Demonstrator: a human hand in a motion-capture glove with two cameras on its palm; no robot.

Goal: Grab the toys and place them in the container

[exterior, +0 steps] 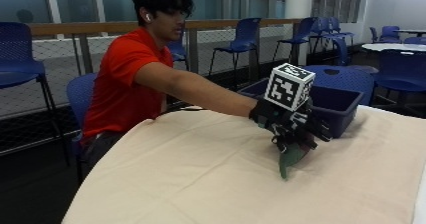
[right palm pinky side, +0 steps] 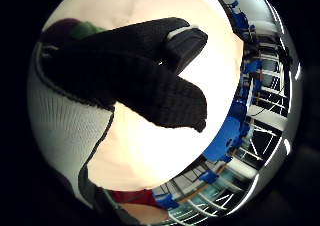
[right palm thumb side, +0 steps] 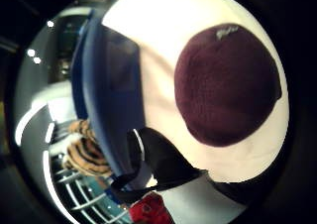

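A dark maroon plush toy (exterior: 295,153) with a green end (exterior: 284,170) lies on the cream tablecloth (exterior: 200,174), right under my gloved right hand (exterior: 287,120). The thumb side palm view shows it as a round maroon shape (right palm thumb side: 225,85) on the cloth, apart from the thumb (right palm thumb side: 166,164). My fingers (right palm pinky side: 150,81) stretch out over the cloth with nothing between them; maroon and green (right palm pinky side: 75,28) show at their base. The blue container (exterior: 336,106) stands just behind the hand, its wall (right palm thumb side: 111,95) close to the palm. A tiger-striped toy (right palm thumb side: 86,154) shows past that wall.
The table's rounded edge (exterior: 100,174) runs along the person's side. Blue chairs (exterior: 243,36) and other tables (exterior: 396,46) stand behind, along a railing. The person's bare hand is out of sight.
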